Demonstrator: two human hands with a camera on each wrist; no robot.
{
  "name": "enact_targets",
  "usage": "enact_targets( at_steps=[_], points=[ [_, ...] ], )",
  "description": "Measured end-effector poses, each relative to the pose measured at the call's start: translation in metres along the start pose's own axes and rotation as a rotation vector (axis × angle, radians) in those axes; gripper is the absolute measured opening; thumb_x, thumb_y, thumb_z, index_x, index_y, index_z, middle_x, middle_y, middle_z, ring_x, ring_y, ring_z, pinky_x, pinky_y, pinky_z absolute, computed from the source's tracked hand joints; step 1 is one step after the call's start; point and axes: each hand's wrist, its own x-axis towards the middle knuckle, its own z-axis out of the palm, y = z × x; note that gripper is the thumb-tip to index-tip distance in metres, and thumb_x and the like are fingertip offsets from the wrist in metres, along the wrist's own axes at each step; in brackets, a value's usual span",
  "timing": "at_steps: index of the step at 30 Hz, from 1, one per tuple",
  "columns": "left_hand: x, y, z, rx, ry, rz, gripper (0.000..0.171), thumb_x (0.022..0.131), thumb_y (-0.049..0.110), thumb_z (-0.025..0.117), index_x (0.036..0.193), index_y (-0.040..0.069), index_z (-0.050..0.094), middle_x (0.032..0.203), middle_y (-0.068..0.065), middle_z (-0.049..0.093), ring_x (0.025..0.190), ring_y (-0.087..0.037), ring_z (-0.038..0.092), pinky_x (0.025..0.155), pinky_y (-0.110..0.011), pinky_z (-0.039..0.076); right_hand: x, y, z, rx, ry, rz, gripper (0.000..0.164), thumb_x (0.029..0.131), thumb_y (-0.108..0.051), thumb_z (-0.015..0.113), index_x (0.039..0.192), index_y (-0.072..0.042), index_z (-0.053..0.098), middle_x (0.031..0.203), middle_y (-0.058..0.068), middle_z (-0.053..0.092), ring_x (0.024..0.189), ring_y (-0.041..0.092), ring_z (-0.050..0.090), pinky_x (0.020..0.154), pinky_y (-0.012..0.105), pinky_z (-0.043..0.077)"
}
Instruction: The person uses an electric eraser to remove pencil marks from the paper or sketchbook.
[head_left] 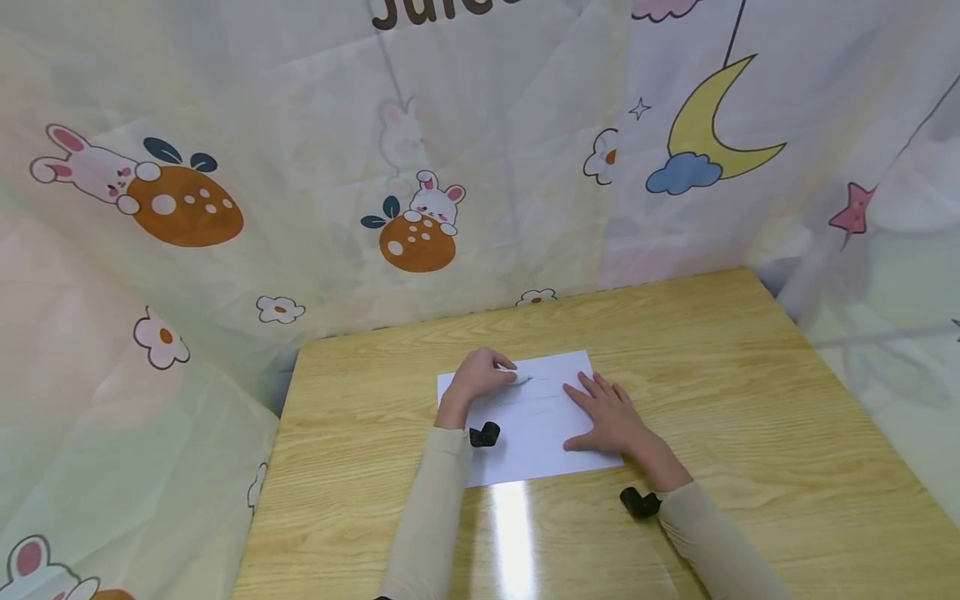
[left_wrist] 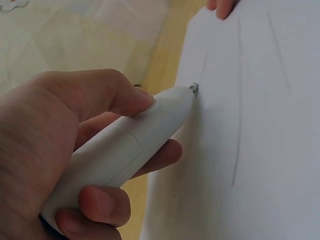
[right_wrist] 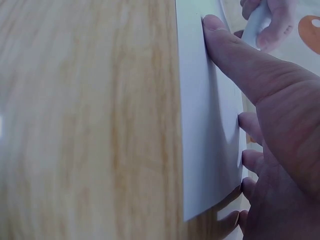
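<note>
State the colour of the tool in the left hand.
The tool is white, dark at its rear end; best seen in the left wrist view.

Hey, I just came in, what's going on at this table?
A person's left hand grips a white pen-shaped tool, its tip at a sheet of paper on the wooden table. The right hand rests with spread fingers at the sheet's right side. A few faint lines show on the paper; whether the tool is drawing or erasing, I can't tell.
</note>
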Motion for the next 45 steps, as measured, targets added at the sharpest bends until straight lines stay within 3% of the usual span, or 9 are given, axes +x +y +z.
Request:
enact_targets(
  at_steps=[4, 14, 20, 26, 33, 45],
  points=[
    [-0.001, -0.004, -0.003, -0.001, -0.003, 0.001, 0.019, 0.084, 0.029, 0.071, 0.098, 0.019, 0.079, 0.105, 0.000, 0.069, 0.078, -0.014, 0.058, 0.065, -0.030, 0.047, 0.000, 0.000, 0.001, 0.002, -0.002, 0.005, 0.102, 0.071, -0.061, 0.077, 0.151, -0.012, 0.036, 0.157, 0.021, 0.019, 0.143, 0.044, 0.009, 0.108, 0.064, 0.008],
    [0.002, 0.007, 0.000, -0.016, -0.062, 0.041, 0.021, 0.084, 0.029, 0.072, 0.099, 0.017, 0.079, 0.106, 0.001, 0.070, 0.085, -0.011, 0.060, 0.072, -0.030, 0.048, 0.001, 0.000, 0.001, 0.006, -0.014, 0.010, 0.103, 0.071, -0.062, 0.076, 0.151, -0.012, 0.035, 0.157, 0.021, 0.018, 0.143, 0.044, 0.007, 0.107, 0.064, 0.006],
    [0.003, 0.004, 0.003, 0.001, -0.038, 0.010, 0.017, 0.084, 0.028, 0.073, 0.097, 0.019, 0.079, 0.105, 0.003, 0.069, 0.082, -0.010, 0.059, 0.069, -0.029, 0.048, 0.001, -0.001, 0.001, 0.004, -0.024, 0.014, 0.103, 0.071, -0.063, 0.076, 0.152, -0.013, 0.035, 0.158, 0.020, 0.017, 0.143, 0.043, 0.007, 0.108, 0.064, 0.007],
    [0.004, 0.007, 0.002, -0.004, -0.055, 0.037, 0.020, 0.083, 0.029, 0.072, 0.099, 0.018, 0.079, 0.105, 0.003, 0.069, 0.085, -0.011, 0.060, 0.072, -0.030, 0.049, 0.002, -0.001, 0.002, 0.005, -0.024, 0.010, 0.103, 0.071, -0.063, 0.075, 0.152, -0.013, 0.035, 0.158, 0.020, 0.017, 0.143, 0.043, 0.007, 0.107, 0.064, 0.007],
    [0.001, 0.008, -0.001, 0.012, -0.042, -0.013, 0.018, 0.085, 0.028, 0.072, 0.098, 0.019, 0.079, 0.109, 0.003, 0.068, 0.085, -0.011, 0.060, 0.071, -0.030, 0.048, 0.002, 0.001, 0.003, 0.010, -0.013, 0.012, 0.102, 0.071, -0.062, 0.076, 0.151, -0.013, 0.036, 0.158, 0.020, 0.017, 0.143, 0.043, 0.007, 0.107, 0.064, 0.007],
    [0.005, 0.007, 0.004, -0.036, -0.054, 0.014, 0.016, 0.085, 0.027, 0.073, 0.097, 0.019, 0.079, 0.101, 0.004, 0.069, 0.081, -0.011, 0.059, 0.071, -0.030, 0.048, 0.000, 0.000, 0.001, 0.009, -0.017, 0.012, 0.102, 0.071, -0.062, 0.076, 0.151, -0.013, 0.036, 0.158, 0.020, 0.017, 0.143, 0.043, 0.007, 0.107, 0.065, 0.007]
  ],
)
